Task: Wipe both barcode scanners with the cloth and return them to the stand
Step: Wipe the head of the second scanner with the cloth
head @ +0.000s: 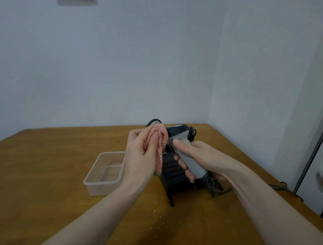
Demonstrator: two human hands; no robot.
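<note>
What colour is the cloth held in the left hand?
Pinkish-salmon with a fine woven check; the cloth shows best in the head view.

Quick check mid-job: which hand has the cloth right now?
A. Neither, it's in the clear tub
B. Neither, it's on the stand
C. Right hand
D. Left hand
D: the left hand grips the pink cloth against the scanner, whose grip the right hand holds.

Room as I see it through the head camera: pale blue-grey wall (pixel 122 61) ahead, plain and evenly lit; a second wall (pixel 258 78) meets it at a corner on the right. Wooden table (pixel 52 166), honey-brown, pushed into that corner. A dark fixture (pixel 76 2) shows at the top edge, cut off. Pale upright frame (pixel 309 157) at far right.
</note>
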